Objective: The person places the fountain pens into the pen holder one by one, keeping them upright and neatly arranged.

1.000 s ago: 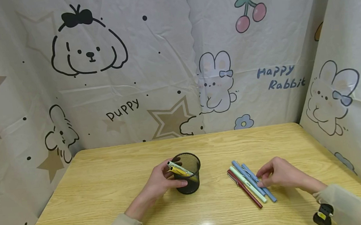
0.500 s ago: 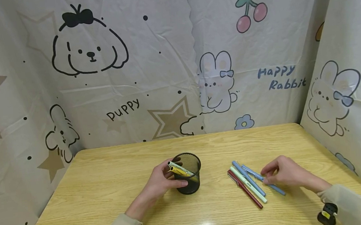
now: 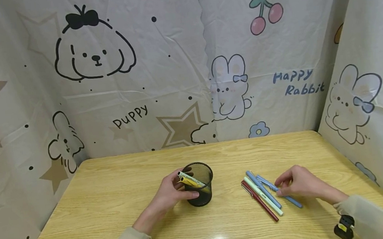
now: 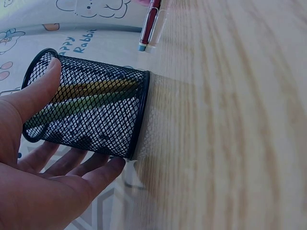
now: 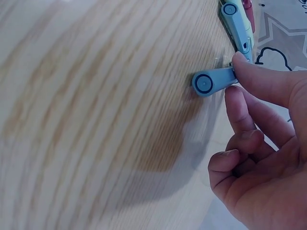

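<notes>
My left hand (image 3: 166, 193) holds a black mesh pen holder (image 3: 200, 200) upright on the table, thumb on the near side and fingers around the far side. Inside lean a yellow pen (image 3: 189, 181) and a pale green pen (image 3: 185, 174). At the right, my right hand (image 3: 300, 183) pinches a blue pen (image 5: 216, 80) between thumb and forefinger. That pen lies slanted on the table, its cap end close to a second blue pen (image 3: 265, 191). Beside this are a light green pen (image 3: 262, 195) and a dark red pen (image 3: 260, 202), side by side.
The wooden table (image 3: 121, 184) runs back to a white printed curtain (image 3: 173, 79), which also hangs at both sides. A gap of table separates the pen holder from the loose pens. Both wrists wear a small black device.
The pinched blue pen's near end has swung right, away from the second blue pen. My right hand moved right with it, then slightly back left. The left hand and pen holder stayed put.
</notes>
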Action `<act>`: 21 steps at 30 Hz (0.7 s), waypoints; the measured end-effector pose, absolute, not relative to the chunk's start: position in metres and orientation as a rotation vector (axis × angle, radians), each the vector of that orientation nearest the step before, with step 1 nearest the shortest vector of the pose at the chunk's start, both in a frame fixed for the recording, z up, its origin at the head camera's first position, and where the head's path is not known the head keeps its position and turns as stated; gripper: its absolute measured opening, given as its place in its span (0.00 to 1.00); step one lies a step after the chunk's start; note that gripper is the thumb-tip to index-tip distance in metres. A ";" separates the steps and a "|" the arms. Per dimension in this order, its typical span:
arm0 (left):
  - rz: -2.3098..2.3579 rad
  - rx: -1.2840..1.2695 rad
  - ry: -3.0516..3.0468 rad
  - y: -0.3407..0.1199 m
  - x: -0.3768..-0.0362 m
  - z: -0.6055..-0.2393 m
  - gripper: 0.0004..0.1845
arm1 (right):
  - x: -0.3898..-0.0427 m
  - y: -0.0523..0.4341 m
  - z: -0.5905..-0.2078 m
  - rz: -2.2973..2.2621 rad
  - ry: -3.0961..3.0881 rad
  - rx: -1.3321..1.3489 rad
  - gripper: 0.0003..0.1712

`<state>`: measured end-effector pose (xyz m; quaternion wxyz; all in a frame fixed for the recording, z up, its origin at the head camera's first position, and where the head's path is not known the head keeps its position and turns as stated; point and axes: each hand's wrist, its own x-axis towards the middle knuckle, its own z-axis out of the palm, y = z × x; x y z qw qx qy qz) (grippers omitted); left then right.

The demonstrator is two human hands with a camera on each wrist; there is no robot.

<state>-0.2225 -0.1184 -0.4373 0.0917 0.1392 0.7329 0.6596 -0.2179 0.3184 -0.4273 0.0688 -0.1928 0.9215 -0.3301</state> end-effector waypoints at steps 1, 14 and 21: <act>1.959 0.412 2.178 -0.118 -0.222 -0.437 0.43 | -0.218 0.318 -0.427 -0.991 2.775 -0.587 0.13; 1.967 0.392 2.170 -0.117 -0.222 -0.437 0.44 | -0.217 0.327 -0.429 -0.951 2.804 -0.548 0.11; 1.976 0.393 2.156 -0.118 -0.222 -0.437 0.43 | -0.216 0.332 -0.429 -0.953 2.807 -0.522 0.12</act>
